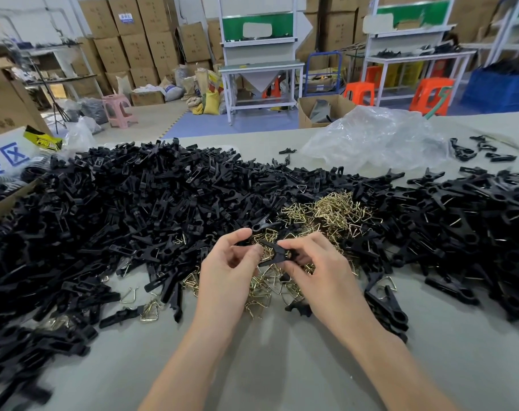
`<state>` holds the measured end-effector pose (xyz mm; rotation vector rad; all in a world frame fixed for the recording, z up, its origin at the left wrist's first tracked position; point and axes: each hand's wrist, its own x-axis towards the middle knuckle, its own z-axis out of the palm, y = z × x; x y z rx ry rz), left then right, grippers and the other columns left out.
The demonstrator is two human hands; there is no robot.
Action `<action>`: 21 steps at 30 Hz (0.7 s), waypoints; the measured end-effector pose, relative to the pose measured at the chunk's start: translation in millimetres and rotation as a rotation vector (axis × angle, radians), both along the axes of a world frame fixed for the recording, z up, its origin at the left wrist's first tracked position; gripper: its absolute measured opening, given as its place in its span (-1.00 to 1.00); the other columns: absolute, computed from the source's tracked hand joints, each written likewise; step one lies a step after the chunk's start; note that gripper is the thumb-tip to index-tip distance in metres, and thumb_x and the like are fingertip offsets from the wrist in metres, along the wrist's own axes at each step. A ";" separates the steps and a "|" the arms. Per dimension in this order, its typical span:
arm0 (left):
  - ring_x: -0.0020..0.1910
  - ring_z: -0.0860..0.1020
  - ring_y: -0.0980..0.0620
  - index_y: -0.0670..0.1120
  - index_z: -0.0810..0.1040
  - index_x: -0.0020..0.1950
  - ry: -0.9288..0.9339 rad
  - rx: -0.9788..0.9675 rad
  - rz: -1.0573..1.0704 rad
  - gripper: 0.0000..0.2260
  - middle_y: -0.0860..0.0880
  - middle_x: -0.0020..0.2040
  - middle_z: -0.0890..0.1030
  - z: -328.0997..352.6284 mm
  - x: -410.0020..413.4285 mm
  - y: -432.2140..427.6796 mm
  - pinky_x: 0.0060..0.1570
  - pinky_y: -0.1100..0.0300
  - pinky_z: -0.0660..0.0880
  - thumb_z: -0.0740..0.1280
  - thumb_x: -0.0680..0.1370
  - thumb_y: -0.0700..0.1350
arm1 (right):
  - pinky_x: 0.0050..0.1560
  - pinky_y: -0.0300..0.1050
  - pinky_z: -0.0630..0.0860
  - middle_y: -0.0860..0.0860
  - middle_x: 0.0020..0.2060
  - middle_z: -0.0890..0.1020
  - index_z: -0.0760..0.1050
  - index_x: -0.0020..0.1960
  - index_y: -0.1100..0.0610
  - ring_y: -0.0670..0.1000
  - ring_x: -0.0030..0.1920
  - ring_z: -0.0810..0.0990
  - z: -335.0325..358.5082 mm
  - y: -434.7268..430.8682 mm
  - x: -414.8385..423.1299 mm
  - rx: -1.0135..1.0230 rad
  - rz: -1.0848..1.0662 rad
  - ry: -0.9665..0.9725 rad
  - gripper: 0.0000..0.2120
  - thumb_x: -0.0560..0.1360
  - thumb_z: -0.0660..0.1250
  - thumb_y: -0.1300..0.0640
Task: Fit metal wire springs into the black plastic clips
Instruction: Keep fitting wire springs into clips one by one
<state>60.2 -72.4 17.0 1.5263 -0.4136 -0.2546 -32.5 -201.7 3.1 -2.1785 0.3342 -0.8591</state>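
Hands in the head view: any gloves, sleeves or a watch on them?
The left hand and right hand are bare: no gloves, rings or watch. The left forearm and right forearm are bare, no sleeve down to the frame edge.

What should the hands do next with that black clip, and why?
Probably free one hand, pick one spring from the pile of gold triangular wire springs lying under the hands, and push it into the black plastic clip. The left hand and right hand both pinch that clip, and no spring shows in it yet.

Grey table point(282, 366) bears black clips point(118, 209), brass springs point(332, 212).
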 end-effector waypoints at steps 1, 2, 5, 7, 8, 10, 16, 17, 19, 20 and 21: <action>-0.25 0.60 0.14 0.15 0.60 0.12 -0.007 0.001 0.000 -0.78 0.04 -0.18 0.69 0.4 -0.3 0.0 -0.13 0.21 0.56 0.43 0.57 -0.14 | -0.04 -0.56 0.36 -0.31 0.01 0.48 0.62 0.17 -0.13 -0.27 0.01 0.54 0.3 0.2 -0.4 0.002 0.006 0.000 -0.68 0.49 0.51 0.18; -0.22 0.62 0.13 0.14 0.60 0.13 -0.011 0.001 -0.004 -0.78 0.03 -0.17 0.70 0.7 -0.6 0.1 -0.09 0.17 0.58 0.42 0.57 -0.15 | -0.04 -0.55 0.36 -0.29 0.00 0.49 0.62 0.16 -0.14 -0.28 0.01 0.53 0.2 0.2 -0.7 0.005 0.010 0.003 -0.68 0.49 0.51 0.18; -0.18 0.64 0.12 0.11 0.62 0.11 0.008 0.005 -0.029 -0.79 0.02 -0.15 0.71 1.6 -1.3 0.0 -0.06 0.17 0.59 0.42 0.57 -0.18 | -0.04 -0.54 0.37 -0.28 -0.06 0.51 0.63 0.16 -0.12 -0.26 0.00 0.53 0.1 -0.1 -1.1 -0.004 0.004 0.018 -0.69 0.49 0.52 0.18; -0.19 0.64 0.14 0.04 0.66 0.10 0.138 -0.070 -0.104 -0.81 0.01 -0.12 0.71 4.7 -2.4 0.1 -0.13 0.27 0.57 0.41 0.57 -0.22 | -0.03 -0.51 0.40 -0.27 -0.06 0.53 0.64 0.16 -0.10 -0.24 -0.01 0.55 1.0 -1.1 -0.8 0.025 -0.001 0.019 -0.69 0.48 0.52 0.20; -0.19 0.64 0.14 -0.02 0.69 0.08 0.245 -0.136 -0.159 -0.84 -0.03 -0.09 0.72 6.9 -2.4 0.2 -0.16 0.29 0.57 0.42 0.55 -0.23 | -0.01 -0.48 0.43 -0.26 -0.05 0.54 0.64 0.15 -0.11 -0.22 -0.01 0.56 1.7 -2.2 -0.8 0.058 0.002 0.013 -0.68 0.48 0.52 0.20; -0.18 0.65 0.12 -0.11 0.73 0.05 0.426 -0.254 -0.290 -0.84 -0.09 -0.01 0.72 10.5 -1.4 1.8 -0.18 0.27 0.59 0.44 0.49 -0.19 | 0.04 -0.39 0.49 -0.26 -0.03 0.58 0.64 0.12 -0.18 -0.18 -0.01 0.61 3.4 -4.3 -1.2 0.139 0.030 -0.006 -0.66 0.47 0.52 0.20; -0.18 0.62 -0.03 -0.13 0.63 0.23 0.670 -0.281 -0.632 -0.69 -0.22 0.04 0.61 12.0 1.7 10.6 -0.11 0.05 0.63 0.41 0.55 0.01 | 0.12 -0.36 0.53 -0.26 0.02 0.70 0.61 0.02 -0.34 -0.23 0.10 0.65 11.6 -5.0 -6.6 0.372 0.171 -0.029 -0.61 0.47 0.53 0.17; -0.19 0.62 -0.04 -0.14 0.58 0.28 0.698 -0.272 -0.659 -0.62 -0.23 0.02 0.61 12.6 3.2 12.0 -0.14 0.06 0.64 0.42 0.55 0.03 | 0.12 -0.33 0.54 -0.23 0.02 0.72 0.61 0.00 -0.28 -0.21 0.10 0.66 12.9 -5.5 -7.0 0.409 0.194 -0.025 -0.66 0.46 0.54 0.16; -0.19 0.63 -0.02 -0.15 0.51 0.36 0.713 -0.258 -0.706 -0.53 -0.19 -0.02 0.63 13.6 6.5 15.5 -0.20 0.11 0.64 0.42 0.53 0.06 | 0.06 -0.32 0.56 -0.15 -0.04 0.75 0.62 -0.08 -0.11 -0.15 0.02 0.70 14.4 -6.0 -7.5 0.497 0.233 -0.051 -0.77 0.44 0.55 0.20; -0.18 0.63 0.00 -0.14 0.52 0.38 0.712 -0.263 -0.732 -0.53 -0.17 -0.02 0.63 14.2 7.4 17.0 -0.21 0.14 0.63 0.40 0.54 0.07 | 0.02 -0.34 0.56 -0.12 -0.10 0.76 0.63 -0.12 -0.04 -0.15 -0.03 0.71 15.7 -5.8 -7.9 0.538 0.247 -0.075 -0.80 0.43 0.54 0.23; -0.16 0.63 0.01 -0.12 0.52 0.39 0.716 -0.275 -0.758 -0.54 -0.16 0.00 0.62 14.9 7.6 18.3 -0.22 0.17 0.63 0.37 0.56 0.07 | -0.03 -0.37 0.55 -0.10 -0.16 0.75 0.65 -0.15 0.00 -0.16 -0.09 0.71 16.8 -5.5 -8.1 0.579 0.259 -0.098 -0.82 0.43 0.53 0.27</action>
